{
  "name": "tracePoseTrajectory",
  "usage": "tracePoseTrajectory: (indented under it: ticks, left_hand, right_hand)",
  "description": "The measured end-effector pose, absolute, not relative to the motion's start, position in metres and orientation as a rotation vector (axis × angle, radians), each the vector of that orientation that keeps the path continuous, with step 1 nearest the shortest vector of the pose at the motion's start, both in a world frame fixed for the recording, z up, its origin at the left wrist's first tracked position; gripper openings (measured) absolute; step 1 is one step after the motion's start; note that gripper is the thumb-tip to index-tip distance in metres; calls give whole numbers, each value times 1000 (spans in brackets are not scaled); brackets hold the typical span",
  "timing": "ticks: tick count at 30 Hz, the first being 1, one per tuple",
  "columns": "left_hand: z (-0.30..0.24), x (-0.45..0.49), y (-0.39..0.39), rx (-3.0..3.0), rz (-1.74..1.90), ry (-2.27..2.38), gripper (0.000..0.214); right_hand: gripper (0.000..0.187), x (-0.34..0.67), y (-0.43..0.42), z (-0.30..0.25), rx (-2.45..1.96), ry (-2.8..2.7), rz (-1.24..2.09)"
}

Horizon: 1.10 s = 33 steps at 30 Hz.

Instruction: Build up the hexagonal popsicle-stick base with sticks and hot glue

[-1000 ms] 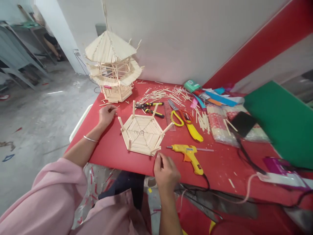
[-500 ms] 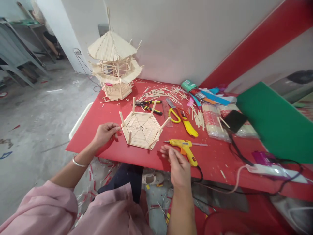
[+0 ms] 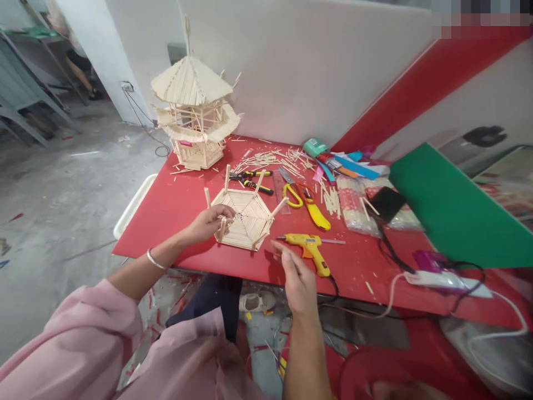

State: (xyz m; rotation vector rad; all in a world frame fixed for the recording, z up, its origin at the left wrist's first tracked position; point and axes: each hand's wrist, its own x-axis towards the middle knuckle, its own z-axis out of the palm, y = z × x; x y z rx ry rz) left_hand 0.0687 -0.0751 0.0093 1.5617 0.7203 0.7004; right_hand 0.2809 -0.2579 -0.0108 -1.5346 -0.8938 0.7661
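A flat, many-sided base of thin wooden sticks (image 3: 245, 229) lies on the red table, with several short stick posts standing along its rim. My left hand (image 3: 210, 221) reaches over its left side, fingers curled together by the front-left post (image 3: 222, 229). Whether they grip that post cannot be made out. To the right of the base, my right hand (image 3: 297, 278) hovers near the table's front edge, thumb and fingers apart, holding nothing visible. Close beyond its fingers lies a yellow glue gun (image 3: 310, 247) with a glue stick in its back.
Behind stands a tiered stick pagoda (image 3: 194, 111). Pliers (image 3: 252, 180), a clear ruler (image 3: 281, 191), yellow-handled scissors (image 3: 293, 194), a yellow cutter (image 3: 318, 215) and loose sticks (image 3: 266, 159) lie beyond the base. Packed sticks (image 3: 356, 205), a black phone-like slab (image 3: 387, 204) and cables are rightward.
My left hand has moved right, from beside the base to over its left part. My right hand stays near the glue gun. The view has shifted slightly.
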Motion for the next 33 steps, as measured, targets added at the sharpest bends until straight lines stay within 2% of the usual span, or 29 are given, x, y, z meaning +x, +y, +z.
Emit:
tracePoseTrajectory:
  ticks: [3,9,16,33]
  left_hand:
    - [2,79,-63,1530,663,722,23]
    - [-2,101,-42,1905,709,826,4]
    - [-4,119,-31,2234,647,899,14]
    - [-5,114,-35,2372,641,871,12]
  right_hand:
    - [52,281,-255,-15,-1564,-875,712]
    - [44,282,-250,-18,-1620,-929,587]
    - [37,290,-249,-16,-1665,-985,488]
    - [23,290,-241,-35,-1672,-1117,226]
